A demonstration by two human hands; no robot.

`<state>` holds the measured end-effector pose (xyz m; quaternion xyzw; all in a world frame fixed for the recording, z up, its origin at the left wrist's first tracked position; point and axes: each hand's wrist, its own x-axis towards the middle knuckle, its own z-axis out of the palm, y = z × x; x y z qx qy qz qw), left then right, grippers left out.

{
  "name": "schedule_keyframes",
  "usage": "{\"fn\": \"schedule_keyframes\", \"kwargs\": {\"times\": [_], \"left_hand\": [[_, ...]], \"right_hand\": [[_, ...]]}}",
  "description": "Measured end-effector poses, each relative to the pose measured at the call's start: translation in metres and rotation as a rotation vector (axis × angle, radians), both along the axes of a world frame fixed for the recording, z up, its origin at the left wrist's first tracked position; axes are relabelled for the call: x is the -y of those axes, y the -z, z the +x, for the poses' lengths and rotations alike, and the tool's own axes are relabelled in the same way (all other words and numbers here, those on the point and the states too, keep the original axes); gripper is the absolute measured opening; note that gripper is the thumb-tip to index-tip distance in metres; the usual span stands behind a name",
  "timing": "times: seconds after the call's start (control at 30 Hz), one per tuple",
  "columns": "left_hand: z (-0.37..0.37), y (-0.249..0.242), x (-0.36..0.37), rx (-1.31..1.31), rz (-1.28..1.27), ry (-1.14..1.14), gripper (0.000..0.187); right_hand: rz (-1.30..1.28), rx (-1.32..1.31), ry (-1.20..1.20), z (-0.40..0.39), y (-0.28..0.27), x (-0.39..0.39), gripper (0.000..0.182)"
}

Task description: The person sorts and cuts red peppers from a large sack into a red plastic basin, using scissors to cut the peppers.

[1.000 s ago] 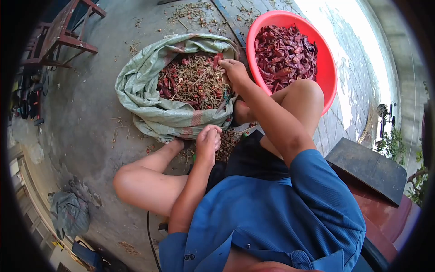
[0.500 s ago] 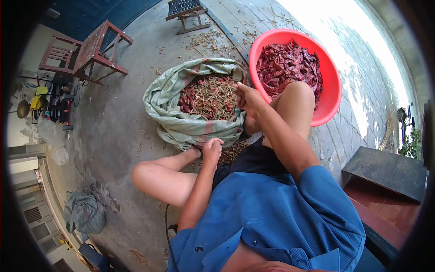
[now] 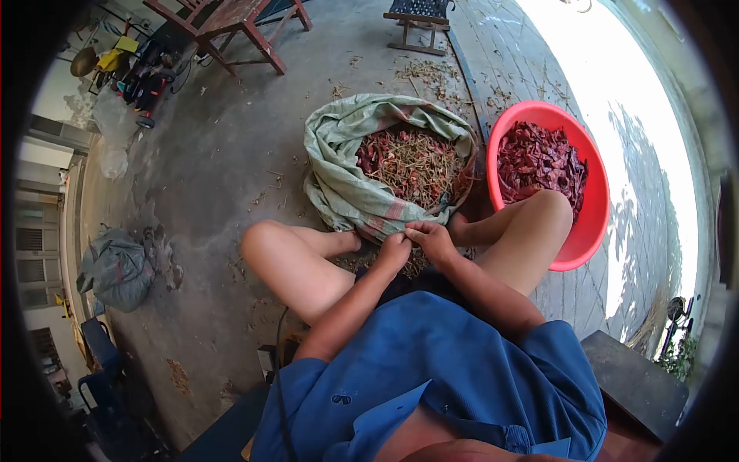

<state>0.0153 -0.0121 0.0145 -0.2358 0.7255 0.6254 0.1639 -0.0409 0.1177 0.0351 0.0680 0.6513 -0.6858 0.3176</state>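
Note:
My left hand (image 3: 394, 251) and my right hand (image 3: 433, 240) meet in front of my lap, at the near rim of an open sack. Both are closed, fingertips pinched together; whatever lies between them is too small or hidden to make out. The green woven sack (image 3: 336, 171) has its mouth rolled down. Inside it lie dried stems (image 3: 422, 165) mixed with pieces of dried red chili (image 3: 374, 152). To the right, beside my bent knee, a red plastic basin (image 3: 597, 223) holds many dark red dried chilies (image 3: 540, 163).
A wooden chair (image 3: 239, 21) and a folding stool (image 3: 417, 31) stand beyond the sack. Stem scraps (image 3: 433, 75) litter the concrete floor. A full dark green bag (image 3: 117, 269) sits at the left, and a dark box (image 3: 635, 381) is close at my right.
My right hand has come back from the sack's right side to meet my left hand at its near rim. The view has shifted, so the sack and basin appear farther right.

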Motion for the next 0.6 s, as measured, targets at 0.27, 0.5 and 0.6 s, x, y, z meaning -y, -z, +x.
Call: {"fn": "schedule_keyframes", "kwargs": {"times": [0.27, 0.5, 0.6], "left_hand": [[-0.011, -0.018, -0.011, -0.02, 0.227, -0.094, 0.022], [-0.071, -0.042, 0.033, 0.043, 0.742, -0.209, 0.01], [-0.067, -0.041, 0.025, 0.01, 0.733, -0.188, 0.01]], "right_hand": [[0.152, -0.025, -0.106, -0.009, -0.024, -0.012, 0.023], [0.019, 0.272, -0.098, -0.026, -0.024, -0.029, 0.019], [0.056, 0.315, -0.13, -0.02, -0.014, -0.023, 0.015]]}}
